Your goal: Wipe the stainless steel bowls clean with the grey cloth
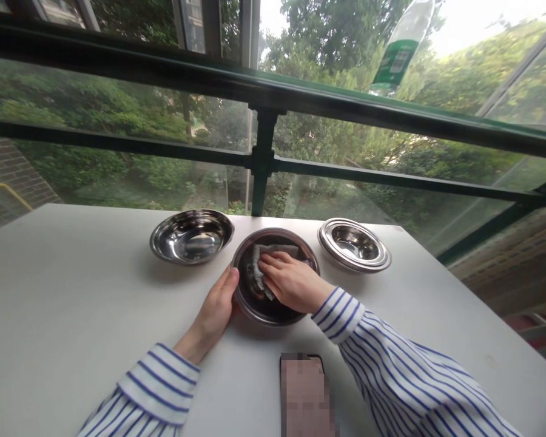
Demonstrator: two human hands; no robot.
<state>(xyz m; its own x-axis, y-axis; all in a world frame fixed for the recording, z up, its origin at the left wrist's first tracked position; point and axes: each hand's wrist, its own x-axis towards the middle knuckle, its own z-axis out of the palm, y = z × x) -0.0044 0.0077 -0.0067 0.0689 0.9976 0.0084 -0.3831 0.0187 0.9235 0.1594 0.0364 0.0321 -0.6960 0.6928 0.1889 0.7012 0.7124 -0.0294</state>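
Observation:
In the middle of the white table a round metal bowl (pixel 255 311) is tilted a little toward me. My left hand (pixel 216 303) grips its left rim, thumb on the edge and fingers hidden behind the wall. Inside the bowl my right hand (pixel 291 279) presses a crumpled grey cloth (pixel 258 267) against the inner surface. Its fingers are bent over the cloth, and part of the cloth spreads out beyond them.
Another shiny metal bowl (pixel 192 238) stands at the back left, and stacked metal bowls (pixel 377 261) at the back right. A phone (pixel 304 394) lies near me on the table (pixel 86 303). Behind runs a green railing (pixel 200 71) with a green-labelled plastic bottle (pixel 397 60) on it.

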